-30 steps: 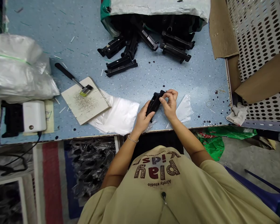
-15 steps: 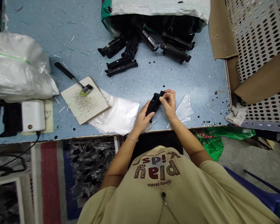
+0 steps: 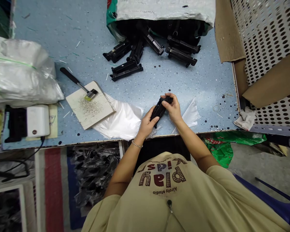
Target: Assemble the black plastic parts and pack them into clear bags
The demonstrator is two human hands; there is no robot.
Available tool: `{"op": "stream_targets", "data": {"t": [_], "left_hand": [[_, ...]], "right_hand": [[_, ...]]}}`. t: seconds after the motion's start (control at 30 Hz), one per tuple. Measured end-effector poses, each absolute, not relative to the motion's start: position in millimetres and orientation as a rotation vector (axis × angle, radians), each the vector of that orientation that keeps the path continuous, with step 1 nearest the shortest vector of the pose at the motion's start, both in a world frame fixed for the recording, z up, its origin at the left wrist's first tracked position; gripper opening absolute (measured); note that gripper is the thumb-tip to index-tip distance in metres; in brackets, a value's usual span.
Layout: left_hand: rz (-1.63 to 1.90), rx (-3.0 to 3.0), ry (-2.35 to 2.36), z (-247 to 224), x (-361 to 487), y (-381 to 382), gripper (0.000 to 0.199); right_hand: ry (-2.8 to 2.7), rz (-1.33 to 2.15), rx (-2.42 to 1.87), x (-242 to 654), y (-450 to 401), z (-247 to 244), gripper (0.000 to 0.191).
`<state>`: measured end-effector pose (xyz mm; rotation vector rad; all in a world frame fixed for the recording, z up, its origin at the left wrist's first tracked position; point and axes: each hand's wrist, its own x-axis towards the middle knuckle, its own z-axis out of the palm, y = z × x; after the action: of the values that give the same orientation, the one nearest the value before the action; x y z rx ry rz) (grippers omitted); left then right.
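The head camera looks down at a big white and green sack (image 3: 165,10) at the far side of the table. It lies with its mouth facing the person, and black plastic parts (image 3: 182,57) poke out of it. Some sit on the table just in front. Under the table on the left is a heap of dark things in clear wrap (image 3: 94,174), next to a striped sheet (image 3: 53,187). A bin with a white rim (image 3: 22,209) is in the corner; it is too dark to tell what is in it.

One black part (image 3: 158,111) is in the person's hands, near the front edge of the table. The left hand (image 3: 146,124) is curled around its near end. The right hand (image 3: 172,109) pinches its far end between thumb and fingers.

The table (image 3: 203,83) is blue with little specks. On its left are a fat bundle of clear plastic (image 3: 19,72), a white box with a cord (image 3: 38,120), and a pale board (image 3: 87,117) with a brush (image 3: 71,76) on it. Flat clear bags (image 3: 125,117) lie by the left hand. On the right stand a wall full of holes (image 3: 265,29) and some brown cardboard (image 3: 228,35). A green bag (image 3: 221,153) is on the grey floor (image 3: 248,161).
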<state>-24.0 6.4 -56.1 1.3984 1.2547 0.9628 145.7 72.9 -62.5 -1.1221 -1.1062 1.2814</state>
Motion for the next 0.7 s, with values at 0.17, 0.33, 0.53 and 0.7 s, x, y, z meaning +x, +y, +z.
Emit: {"op": "stream_targets", "data": {"t": [0.17, 0.33, 0.53, 0.7], "left_hand": [[0.934, 1.408, 1.254, -58, -22, 5, 0.07], [1.019, 1.32, 1.271, -59, -21, 8, 0.068], [0.957, 1.359, 1.253, -59, -20, 4, 0.07], [1.013, 1.283, 1.26, -63, -19, 13, 0.071]], "right_hand": [[-0.971, 1.223, -1.201, 146, 75, -62, 0.052], [-1.061, 1.314, -1.087, 143, 78, -67, 0.075], [-0.952, 1.293, -1.169, 146, 82, -72, 0.059], [-0.915, 1.424, -1.089, 144, 84, -69, 0.06]]}}
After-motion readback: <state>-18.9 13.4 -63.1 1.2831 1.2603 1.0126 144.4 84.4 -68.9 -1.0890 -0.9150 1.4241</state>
